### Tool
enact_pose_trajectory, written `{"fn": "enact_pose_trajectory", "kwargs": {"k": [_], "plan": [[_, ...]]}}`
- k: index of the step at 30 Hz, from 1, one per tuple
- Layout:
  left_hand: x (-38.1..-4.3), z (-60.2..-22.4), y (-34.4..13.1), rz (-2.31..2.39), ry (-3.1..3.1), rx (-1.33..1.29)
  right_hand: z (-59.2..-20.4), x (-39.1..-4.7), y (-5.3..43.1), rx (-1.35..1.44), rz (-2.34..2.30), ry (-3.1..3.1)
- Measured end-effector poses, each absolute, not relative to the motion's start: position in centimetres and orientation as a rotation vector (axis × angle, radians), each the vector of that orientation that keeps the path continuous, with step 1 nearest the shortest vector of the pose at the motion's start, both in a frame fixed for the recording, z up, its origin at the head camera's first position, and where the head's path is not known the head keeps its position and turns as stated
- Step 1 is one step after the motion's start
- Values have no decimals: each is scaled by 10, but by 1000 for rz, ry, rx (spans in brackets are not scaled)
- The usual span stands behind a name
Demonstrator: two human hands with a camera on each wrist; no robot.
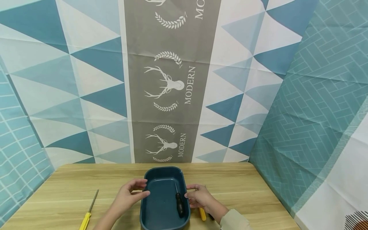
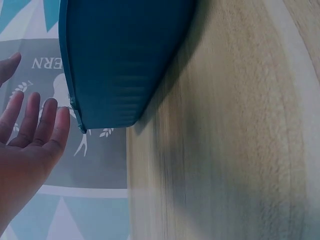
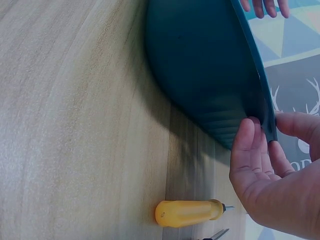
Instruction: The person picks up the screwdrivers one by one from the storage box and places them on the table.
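Note:
A dark blue plastic box (image 1: 161, 204) stands on the wooden table, with a black-handled screwdriver (image 1: 179, 205) lying inside along its right wall. My right hand (image 1: 202, 198) pinches the box's right rim. In the right wrist view, the thumb of that hand (image 3: 282, 177) is over the rim and the fingers press the outer wall. At the left rim is my left hand (image 1: 129, 193), its fingers loosely extended. The left wrist view shows that hand (image 2: 30, 145) with spread fingers beside the rim, gripping nothing; whether a fingertip touches it I cannot tell.
A yellow-handled screwdriver (image 1: 86, 218) lies on the table (image 1: 72, 185) at the left. Right of the box, partly behind my right hand, lies a yellow-handled tool (image 3: 190, 213), with a dark-handled tool (image 1: 211, 216) close by. Patterned cloth (image 1: 161, 95) hangs behind the table.

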State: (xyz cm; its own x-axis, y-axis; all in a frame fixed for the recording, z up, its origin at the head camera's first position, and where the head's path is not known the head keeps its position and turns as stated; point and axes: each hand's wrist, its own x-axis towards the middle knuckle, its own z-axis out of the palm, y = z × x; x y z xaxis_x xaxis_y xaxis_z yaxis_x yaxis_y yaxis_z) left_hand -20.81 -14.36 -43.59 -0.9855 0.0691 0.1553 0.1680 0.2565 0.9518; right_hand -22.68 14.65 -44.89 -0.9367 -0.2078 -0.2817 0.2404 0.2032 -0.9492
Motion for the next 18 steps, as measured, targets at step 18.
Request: {"fn": "enact_pose_trajectory", "kwargs": {"k": [18], "plan": [[-211,-436,-137,-1865,-2440,-253,-448,-226,146,29,-1776,2147]]}}
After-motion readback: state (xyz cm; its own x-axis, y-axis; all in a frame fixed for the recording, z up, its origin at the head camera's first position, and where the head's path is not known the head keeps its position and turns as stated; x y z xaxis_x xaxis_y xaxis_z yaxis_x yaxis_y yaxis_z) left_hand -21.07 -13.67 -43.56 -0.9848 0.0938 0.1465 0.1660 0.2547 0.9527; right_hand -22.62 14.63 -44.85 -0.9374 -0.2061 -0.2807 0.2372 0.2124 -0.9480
